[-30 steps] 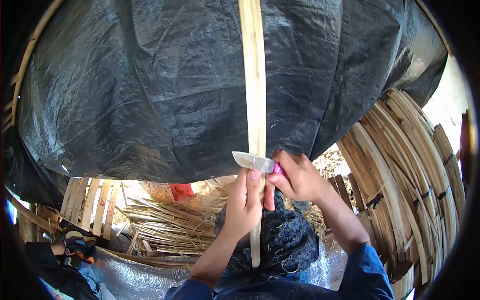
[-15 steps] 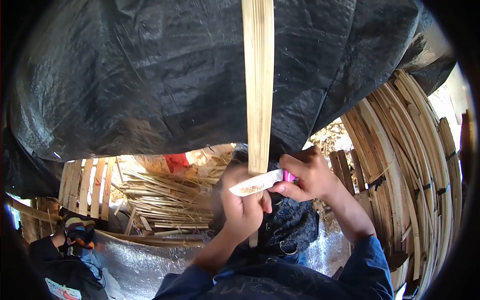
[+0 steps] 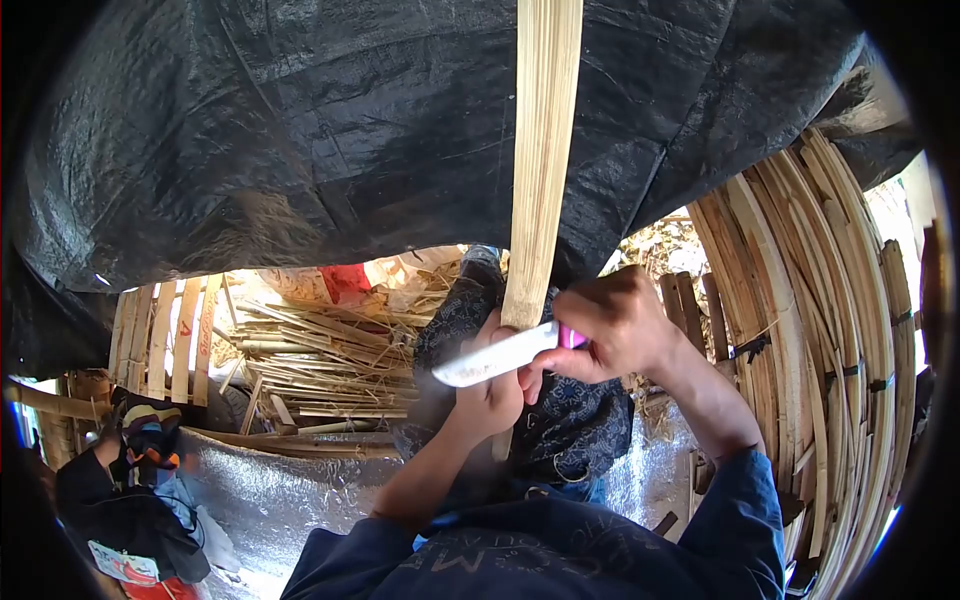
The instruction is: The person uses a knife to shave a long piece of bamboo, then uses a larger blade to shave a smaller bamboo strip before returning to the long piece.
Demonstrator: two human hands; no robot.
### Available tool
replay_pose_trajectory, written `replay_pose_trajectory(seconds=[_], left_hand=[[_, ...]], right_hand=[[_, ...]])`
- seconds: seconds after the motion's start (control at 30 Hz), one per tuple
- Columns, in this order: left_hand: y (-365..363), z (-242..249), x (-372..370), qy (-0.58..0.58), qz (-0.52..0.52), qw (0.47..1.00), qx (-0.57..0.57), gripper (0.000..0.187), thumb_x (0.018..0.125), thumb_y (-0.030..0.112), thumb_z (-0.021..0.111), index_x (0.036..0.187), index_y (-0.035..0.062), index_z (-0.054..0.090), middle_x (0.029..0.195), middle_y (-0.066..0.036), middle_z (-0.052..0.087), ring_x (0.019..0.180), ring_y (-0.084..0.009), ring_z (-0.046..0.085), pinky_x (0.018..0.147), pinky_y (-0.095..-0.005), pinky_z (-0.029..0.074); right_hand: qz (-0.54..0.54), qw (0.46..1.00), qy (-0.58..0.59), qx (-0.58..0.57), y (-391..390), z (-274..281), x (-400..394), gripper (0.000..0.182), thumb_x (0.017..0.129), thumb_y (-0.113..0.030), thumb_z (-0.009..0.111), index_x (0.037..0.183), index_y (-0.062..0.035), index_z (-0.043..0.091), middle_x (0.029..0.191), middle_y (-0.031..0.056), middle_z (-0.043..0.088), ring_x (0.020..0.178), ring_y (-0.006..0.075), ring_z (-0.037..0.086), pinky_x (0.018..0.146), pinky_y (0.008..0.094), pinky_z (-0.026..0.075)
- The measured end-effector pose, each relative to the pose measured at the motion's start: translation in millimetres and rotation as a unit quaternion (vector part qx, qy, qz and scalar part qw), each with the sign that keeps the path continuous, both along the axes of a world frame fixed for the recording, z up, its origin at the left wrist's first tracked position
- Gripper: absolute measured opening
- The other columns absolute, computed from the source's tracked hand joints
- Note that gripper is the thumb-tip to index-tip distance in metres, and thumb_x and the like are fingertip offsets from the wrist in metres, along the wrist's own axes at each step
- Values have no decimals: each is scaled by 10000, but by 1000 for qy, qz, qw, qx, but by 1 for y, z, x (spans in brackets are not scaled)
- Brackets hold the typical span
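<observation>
A long pale strip of split bamboo runs from the top of the view down to my lap. My left hand is wrapped round its lower part, and a short end shows below the fist. In my right hand is a knife with a pink handle, its broad blade pointing left. The blade lies across the strip at the left hand and partly hides those fingers. My right thumb presses along the handle near the blade's base.
Black plastic sheeting hangs ahead. Thin split sticks lie heaped on the left, beside upright slats. Tall bundles of long strips stand at right. A silvery sheet covers the ground; another person is at lower left.
The strip's upper end has shifted right in view. The knife has moved slightly left and up, still across the strip. Both hands keep their hold.
</observation>
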State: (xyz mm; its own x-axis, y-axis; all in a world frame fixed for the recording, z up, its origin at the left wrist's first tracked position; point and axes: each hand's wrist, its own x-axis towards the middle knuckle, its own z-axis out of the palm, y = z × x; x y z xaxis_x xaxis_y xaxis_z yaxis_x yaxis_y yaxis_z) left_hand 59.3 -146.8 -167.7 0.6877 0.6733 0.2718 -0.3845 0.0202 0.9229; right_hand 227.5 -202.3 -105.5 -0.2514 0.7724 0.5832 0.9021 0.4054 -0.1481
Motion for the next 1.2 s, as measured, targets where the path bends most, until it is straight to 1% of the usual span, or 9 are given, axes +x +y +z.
replay_pose_trajectory(seconds=[0.17, 0.23, 0.43, 0.57, 0.63, 0.87, 0.93, 1.07, 1.2], left_hand=[[-3, -6, -3, -5, 1, 999, 54, 287, 1003, 273, 279, 977, 22, 416, 561, -65, 437, 370, -119, 422, 327, -244, 375], [-5, 1, -5, -66, -36, 994, -82, 231, 966, 97, 317, 948, -40, 502, 559, -47, 463, 420, -68, 442, 384, -221, 399], [-10, -13, -6, 4, 25, 999, 37, 376, 1016, 317, 247, 945, 6, 445, 511, -41, 402, 396, -123, 426, 355, -237, 373], [-17, -31, -14, -23, 15, 999, 23, 353, 1002, 257, 344, 884, -43, 487, 566, -39, 464, 451, -87, 476, 406, -230, 410], [-16, -32, -19, -15, 14, 999, 28, 354, 1003, 260, 344, 858, -35, 476, 567, -41, 465, 452, -90, 479, 408, -232, 416], [-22, -25, -25, 13, 30, 999, 38, 331, 1001, 223, 339, 857, -39, 483, 583, -66, 494, 469, -103, 502, 437, -240, 434], [-16, -12, -33, 86, 22, 988, 123, 246, 975, 171, 415, 1003, -65, 482, 712, -93, 564, 563, -122, 548, 548, -249, 472], [15, 5, -47, -47, 297, 889, 346, 533, 877, 153, 599, 1288, -50, 326, 1222, -200, 430, 990, -243, 503, 896, -368, 417], [39, 60, -56, 74, 296, 810, 502, 314, 799, 99, 690, 1086, -6, 616, 1060, -112, 589, 966, -250, 548, 814, -349, 446]], right_hand=[[-5, 1000, 24, -7, -10, -9, 0, 484, 806, -553, 611, 600, -130, 494, 466, 5, 452, 376, 191, 507, 352, 324, 382], [-17, 999, 30, 16, -7, -1, 1, 466, 799, -536, 620, 614, -122, 511, 478, 13, 466, 396, 199, 524, 366, 329, 395], [-1, 995, 93, -40, -17, -35, -15, 460, 844, -504, 599, 695, -77, 514, 505, 44, 484, 412, 227, 539, 385, 338, 402], [23, 927, 346, -142, -31, -21, -23, 431, 874, -437, 600, 949, -44, 442, 623, 69, 530, 559, 283, 602, 493, 357, 434], [-15, 891, 426, -156, -37, 2, -34, 441, 898, -447, 566, 949, -25, 447, 677, 27, 460, 540, 128, 450, 501, 276, 373], [-119, 969, 194, -100, -42, 35, -36, 194, 851, -165, 670, 793, -8, 572, 693, 89, 649, 617, 184, 664, 525, 269, 500], [-139, 976, 145, -87, -40, 38, -34, 201, 830, -173, 691, 781, -15, 577, 641, 69, 634, 572, 193, 648, 502, 281, 491], [-111, 990, 56, -68, -39, 44, -31, 225, 807, -192, 713, 763, -19, 575, 626, 74, 617, 542, 212, 629, 486, 297, 475], [-115, 992, 28, -48, -36, 43, -33, 251, 778, -215, 738, 744, -29, 573, 597, 71, 590, 505, 223, 600, 469, 308, 454]])
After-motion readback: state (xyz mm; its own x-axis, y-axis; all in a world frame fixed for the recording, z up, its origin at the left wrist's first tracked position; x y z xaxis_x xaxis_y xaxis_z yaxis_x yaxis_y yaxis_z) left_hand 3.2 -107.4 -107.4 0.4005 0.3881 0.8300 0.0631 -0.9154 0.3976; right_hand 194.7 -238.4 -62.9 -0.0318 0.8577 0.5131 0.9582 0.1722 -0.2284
